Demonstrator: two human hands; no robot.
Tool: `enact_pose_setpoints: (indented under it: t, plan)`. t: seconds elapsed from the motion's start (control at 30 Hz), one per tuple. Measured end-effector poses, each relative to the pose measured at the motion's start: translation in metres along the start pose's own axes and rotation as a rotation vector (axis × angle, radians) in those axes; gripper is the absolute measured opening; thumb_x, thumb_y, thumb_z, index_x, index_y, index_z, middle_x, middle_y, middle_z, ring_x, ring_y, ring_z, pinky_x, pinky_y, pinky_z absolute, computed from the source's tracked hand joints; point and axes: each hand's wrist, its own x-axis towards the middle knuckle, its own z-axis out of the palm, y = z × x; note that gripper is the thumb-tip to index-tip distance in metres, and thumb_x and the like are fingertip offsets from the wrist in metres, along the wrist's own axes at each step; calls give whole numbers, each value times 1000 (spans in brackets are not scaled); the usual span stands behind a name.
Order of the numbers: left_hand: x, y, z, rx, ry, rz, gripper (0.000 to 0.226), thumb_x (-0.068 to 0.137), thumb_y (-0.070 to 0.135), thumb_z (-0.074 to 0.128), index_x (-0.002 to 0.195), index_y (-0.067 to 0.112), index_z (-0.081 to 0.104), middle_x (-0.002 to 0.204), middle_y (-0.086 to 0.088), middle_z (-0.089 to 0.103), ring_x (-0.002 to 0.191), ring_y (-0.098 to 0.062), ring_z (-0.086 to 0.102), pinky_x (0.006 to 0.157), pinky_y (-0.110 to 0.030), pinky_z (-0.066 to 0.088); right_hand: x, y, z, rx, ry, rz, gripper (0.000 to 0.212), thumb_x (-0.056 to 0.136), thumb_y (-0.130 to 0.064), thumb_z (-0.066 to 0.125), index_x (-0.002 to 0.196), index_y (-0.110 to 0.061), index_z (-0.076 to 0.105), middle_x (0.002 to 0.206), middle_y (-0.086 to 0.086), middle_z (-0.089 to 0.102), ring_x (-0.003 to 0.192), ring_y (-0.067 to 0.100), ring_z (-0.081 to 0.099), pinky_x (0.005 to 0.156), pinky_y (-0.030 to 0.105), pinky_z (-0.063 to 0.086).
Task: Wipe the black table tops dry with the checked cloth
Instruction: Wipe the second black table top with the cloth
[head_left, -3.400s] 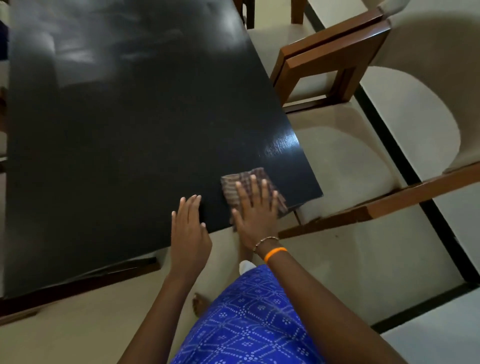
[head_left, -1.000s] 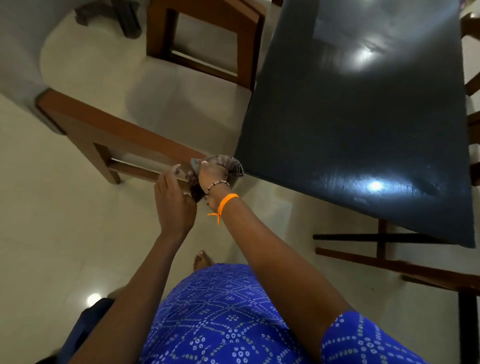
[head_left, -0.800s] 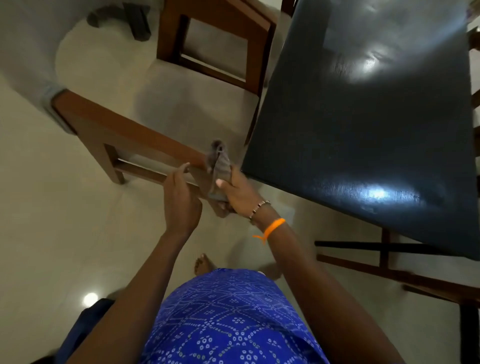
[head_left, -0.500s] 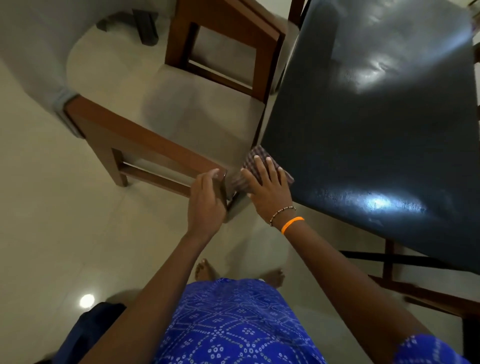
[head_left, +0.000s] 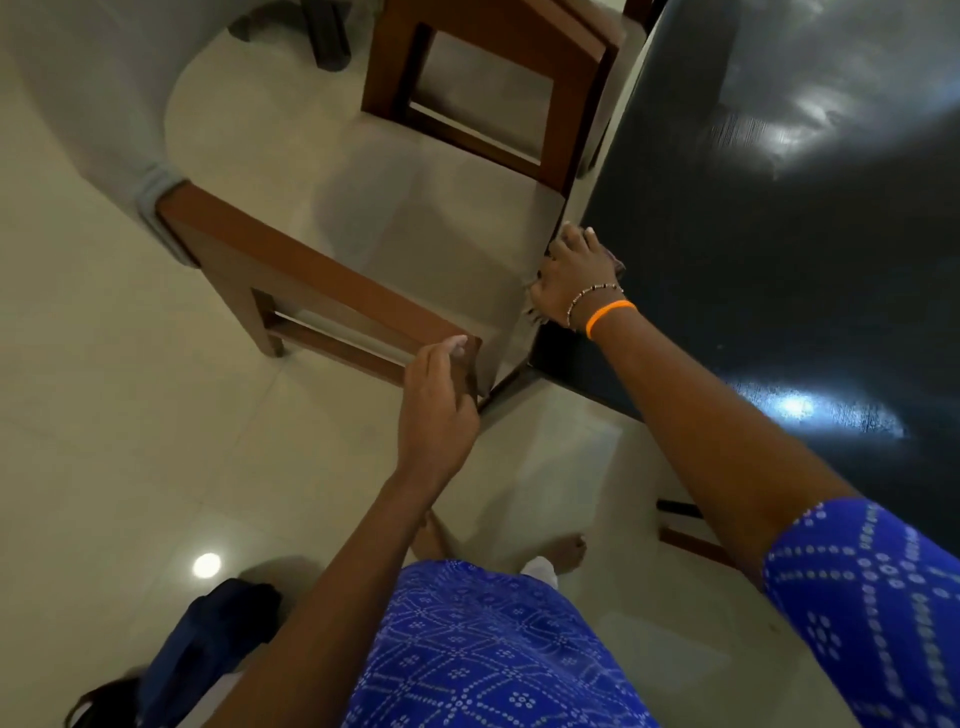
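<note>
- Our right hand (head_left: 574, 280) lies fingers-down on the near left edge of the black bench (head_left: 779, 249), pressing the checked cloth (head_left: 617, 261) under it.
- Only a small corner of the cloth peeks out beside the hand, on the bench top; a fringe shows under the thumb side.
- We cannot tell how tightly that grip closes on the cloth.
- Our left hand (head_left: 436, 405) holds nothing; its relaxed fingers touch the end of the wooden chair arm (head_left: 311, 280) just beside the bench corner.
- A dark bag (head_left: 208, 644) lies on the floor.
</note>
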Motion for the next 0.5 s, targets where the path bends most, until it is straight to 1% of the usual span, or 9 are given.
enact_pose_setpoints:
  t: [0.07,0.1,0.17,0.27,0.37,0.43,0.47,0.5]
  plan:
    - [2,3,3,-15,-12,-31,61,71,-12,46,129,9,45,129,-7,50,123,-18,40,99,-12,24,-27,-10,8,100,99,-70,53,93,-41,31,121,-5,59,137,14,49,138,33,26,116,49,15]
    - [4,5,6,-27,-17,-42,62,71,-12,45,129,9,45,128,-7,49,123,-18,41,99,-12,25,-43,-15,13,152,145,-104,51,92,-41,33,115,-5,61,131,15,53,136,33,29,116,49,16]
    - [8,13,13,-58,-24,-52,62,71,-12,45,129,9,45,128,-7,48,122,-17,42,97,-11,27,-72,-24,25,199,216,-166,49,91,-45,36,112,-8,61,127,14,55,137,33,31,116,49,17]
    - [9,23,27,-55,-31,-45,61,75,-10,46,132,13,42,130,-7,45,123,-17,41,95,-14,31,-92,-27,39,221,254,-230,51,90,-53,44,119,-13,58,135,13,52,139,37,30,115,51,21]
    - [6,32,40,-2,-26,-22,60,78,-6,49,133,15,40,132,-7,43,120,-11,38,92,-17,36,-97,-18,46,201,318,-278,53,87,-49,54,129,-16,54,140,14,50,136,40,36,111,53,30]
    - [1,40,49,22,-29,12,58,78,-5,50,132,15,40,133,-7,43,121,-11,37,97,-25,42,-106,-9,53,198,375,-287,57,86,-47,57,135,-19,49,142,12,48,133,39,40,108,51,34]
    - [-2,45,54,36,-35,48,58,78,-5,50,131,15,41,135,-8,43,124,-15,38,100,-29,43,-113,-2,59,210,385,-274,59,87,-47,55,138,-20,45,145,11,45,134,37,40,109,49,34]
    - [-6,51,61,57,-45,93,58,77,-5,50,131,14,41,136,-8,43,126,-18,37,103,-31,42,-123,6,66,221,388,-252,59,88,-47,53,140,-21,40,147,10,42,136,36,37,110,48,33]
